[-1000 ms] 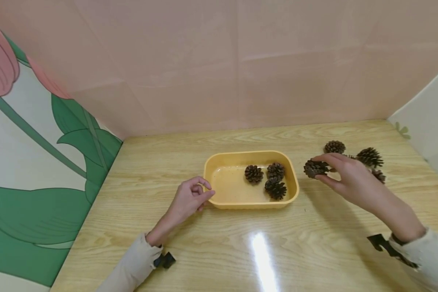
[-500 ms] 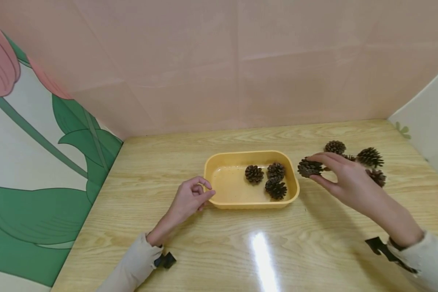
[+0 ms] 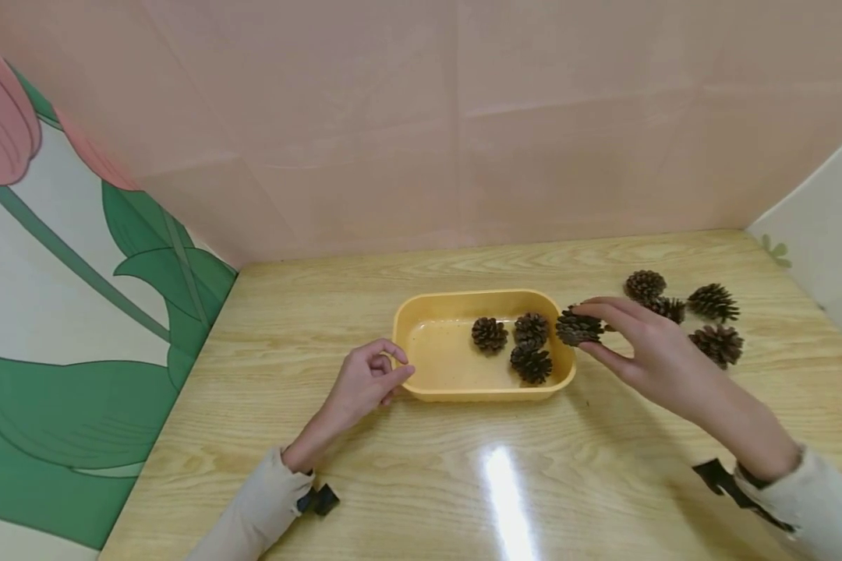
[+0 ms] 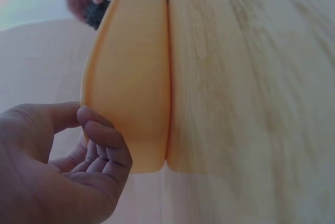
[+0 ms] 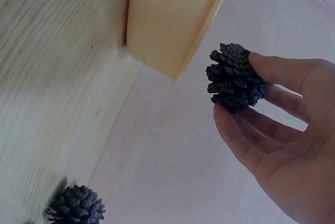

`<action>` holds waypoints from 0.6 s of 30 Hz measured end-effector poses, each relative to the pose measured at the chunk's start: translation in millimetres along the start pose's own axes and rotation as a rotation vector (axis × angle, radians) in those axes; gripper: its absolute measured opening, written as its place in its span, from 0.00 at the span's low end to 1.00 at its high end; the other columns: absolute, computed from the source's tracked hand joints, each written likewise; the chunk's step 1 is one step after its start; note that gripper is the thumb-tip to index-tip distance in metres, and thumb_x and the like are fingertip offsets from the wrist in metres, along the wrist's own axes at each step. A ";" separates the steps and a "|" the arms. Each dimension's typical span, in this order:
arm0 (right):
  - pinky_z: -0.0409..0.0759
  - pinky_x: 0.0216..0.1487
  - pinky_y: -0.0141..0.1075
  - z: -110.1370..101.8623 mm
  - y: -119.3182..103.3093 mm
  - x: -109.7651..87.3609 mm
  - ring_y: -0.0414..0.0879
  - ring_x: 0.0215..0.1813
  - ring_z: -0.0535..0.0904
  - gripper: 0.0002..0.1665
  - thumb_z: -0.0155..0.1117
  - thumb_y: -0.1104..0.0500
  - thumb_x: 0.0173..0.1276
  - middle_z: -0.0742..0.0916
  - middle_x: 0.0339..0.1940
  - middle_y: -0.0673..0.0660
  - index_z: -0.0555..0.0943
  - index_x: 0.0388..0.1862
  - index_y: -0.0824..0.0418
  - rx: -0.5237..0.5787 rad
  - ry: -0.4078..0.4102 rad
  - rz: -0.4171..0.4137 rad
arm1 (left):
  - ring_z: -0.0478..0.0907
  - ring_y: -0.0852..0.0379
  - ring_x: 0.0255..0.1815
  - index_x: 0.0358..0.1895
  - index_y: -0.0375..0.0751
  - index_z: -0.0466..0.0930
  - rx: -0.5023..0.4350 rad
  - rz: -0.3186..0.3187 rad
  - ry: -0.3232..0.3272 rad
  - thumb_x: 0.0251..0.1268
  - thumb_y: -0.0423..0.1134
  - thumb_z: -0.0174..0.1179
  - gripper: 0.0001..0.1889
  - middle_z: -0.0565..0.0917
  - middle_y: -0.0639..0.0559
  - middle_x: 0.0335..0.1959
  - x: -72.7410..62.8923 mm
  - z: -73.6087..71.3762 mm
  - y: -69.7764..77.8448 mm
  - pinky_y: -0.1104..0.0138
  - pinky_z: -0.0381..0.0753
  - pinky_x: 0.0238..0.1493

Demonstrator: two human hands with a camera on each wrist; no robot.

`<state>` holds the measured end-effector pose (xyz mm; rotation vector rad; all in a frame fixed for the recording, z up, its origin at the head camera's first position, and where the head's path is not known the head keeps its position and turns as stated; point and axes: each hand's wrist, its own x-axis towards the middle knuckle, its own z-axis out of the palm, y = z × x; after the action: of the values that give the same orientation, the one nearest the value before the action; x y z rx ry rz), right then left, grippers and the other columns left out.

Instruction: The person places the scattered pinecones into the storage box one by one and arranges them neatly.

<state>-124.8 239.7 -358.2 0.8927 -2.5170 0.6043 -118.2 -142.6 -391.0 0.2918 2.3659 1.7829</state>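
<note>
A yellow plastic tub (image 3: 443,396) stands mid-table with three brown pine cones inside, among them one pine cone (image 3: 489,335) left of the other two. My left hand (image 3: 370,377) pinches the tub's left rim between thumb and curled fingers, seen closely in the left wrist view. At the tub's right end, my right hand (image 3: 663,354) holds another pine cone (image 5: 234,77) between thumb and fingertips. In the head view this held cone overlaps the right rim; the right wrist view shows it raised off the table, apart from the tub wall.
Several loose pine cones lie on the wooden table (image 3: 309,312) to the right, including one spiky cone (image 3: 713,302) and one nearer cone (image 3: 717,345). A pink-covered wall (image 3: 456,140) rises behind the table. A flower-painted panel (image 3: 77,374) borders the left, a white panel (image 3: 828,226) the right.
My right hand has carried its pine cone leftward, from beside the tub to over its right rim. More of the loose cones now show behind it. The left hand and tub stay put.
</note>
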 end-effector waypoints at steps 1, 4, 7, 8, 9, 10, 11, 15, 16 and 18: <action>0.83 0.45 0.53 0.5 -1.4 0.8 0.60 0.49 0.83 0.33 0.77 0.66 0.54 0.83 0.56 0.63 0.78 0.61 0.63 0.004 0.000 -0.009 | 0.69 0.41 0.14 0.39 0.33 0.79 0.000 0.000 0.001 0.65 0.30 0.66 0.05 0.74 0.44 0.15 0.1 0.0 0.2 0.72 0.68 0.15; 0.83 0.47 0.52 2.5 -6.1 4.0 0.60 0.52 0.82 0.34 0.78 0.67 0.54 0.83 0.57 0.62 0.78 0.62 0.62 0.010 -0.004 -0.025 | 0.69 0.42 0.14 0.39 0.33 0.79 0.002 -0.001 0.001 0.65 0.30 0.66 0.05 0.74 0.45 0.15 0.2 -0.1 0.7 0.72 0.68 0.15; 0.83 0.47 0.51 4.3 -11.5 7.5 0.59 0.53 0.82 0.35 0.78 0.67 0.52 0.83 0.57 0.61 0.78 0.61 0.62 0.013 -0.007 -0.044 | 0.69 0.44 0.13 0.39 0.33 0.79 0.002 0.000 0.001 0.65 0.30 0.66 0.05 0.74 0.45 0.15 0.2 -0.1 0.7 0.72 0.68 0.15; 0.83 0.48 0.51 5.2 -13.2 8.6 0.58 0.53 0.82 0.35 0.78 0.67 0.52 0.83 0.57 0.61 0.78 0.61 0.62 0.016 -0.010 -0.052 | 0.69 0.45 0.13 0.39 0.33 0.79 0.002 0.000 0.001 0.65 0.30 0.66 0.05 0.74 0.45 0.15 0.2 -0.1 0.7 0.72 0.68 0.15; 0.83 0.48 0.51 6.0 -14.7 9.6 0.58 0.54 0.82 0.35 0.78 0.67 0.53 0.83 0.57 0.61 0.78 0.61 0.62 0.020 -0.012 -0.058 | 0.69 0.46 0.13 0.39 0.33 0.79 0.003 -0.001 0.001 0.65 0.30 0.66 0.05 0.74 0.45 0.15 0.3 -0.1 0.6 0.72 0.68 0.15; 0.83 0.48 0.51 6.8 -16.3 10.7 0.59 0.54 0.82 0.35 0.78 0.67 0.53 0.83 0.57 0.61 0.78 0.61 0.62 0.021 -0.013 -0.067 | 0.69 0.46 0.13 0.39 0.33 0.79 0.003 -0.001 0.001 0.65 0.30 0.66 0.05 0.74 0.46 0.15 0.3 -0.1 0.5 0.72 0.68 0.15; 0.83 0.48 0.51 7.6 -17.8 11.6 0.59 0.54 0.82 0.35 0.78 0.67 0.53 0.83 0.57 0.62 0.78 0.61 0.62 0.021 -0.016 -0.074 | 0.69 0.47 0.13 0.39 0.33 0.79 0.004 -0.001 0.001 0.65 0.30 0.66 0.05 0.74 0.46 0.15 0.3 -0.1 0.4 0.72 0.68 0.15; 0.84 0.48 0.49 10.8 -22.2 15.4 0.58 0.54 0.82 0.34 0.77 0.66 0.55 0.83 0.57 0.62 0.78 0.62 0.62 0.037 -0.028 -0.103 | 0.69 0.47 0.13 0.39 0.33 0.79 0.003 -0.001 -0.001 0.65 0.30 0.66 0.05 0.74 0.45 0.15 0.3 0.0 0.2 0.72 0.68 0.15; 0.84 0.47 0.48 11.7 -23.1 16.4 0.58 0.53 0.83 0.34 0.77 0.66 0.55 0.83 0.57 0.62 0.77 0.62 0.62 0.040 -0.028 -0.114 | 0.69 0.47 0.13 0.39 0.33 0.79 0.002 -0.001 -0.001 0.65 0.30 0.66 0.05 0.74 0.45 0.15 0.2 0.0 0.2 0.72 0.68 0.15; 0.85 0.45 0.44 13.8 -25.0 18.4 0.57 0.51 0.83 0.34 0.77 0.67 0.54 0.83 0.57 0.63 0.77 0.62 0.63 0.052 -0.023 -0.132 | 0.69 0.47 0.13 0.39 0.33 0.79 -0.001 -0.001 -0.001 0.65 0.30 0.66 0.05 0.74 0.45 0.15 0.2 0.1 0.4 0.72 0.68 0.15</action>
<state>-124.5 206.0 -353.8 1.0802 -2.4489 0.6227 -118.4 -142.4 -390.6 0.2906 2.3643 1.7830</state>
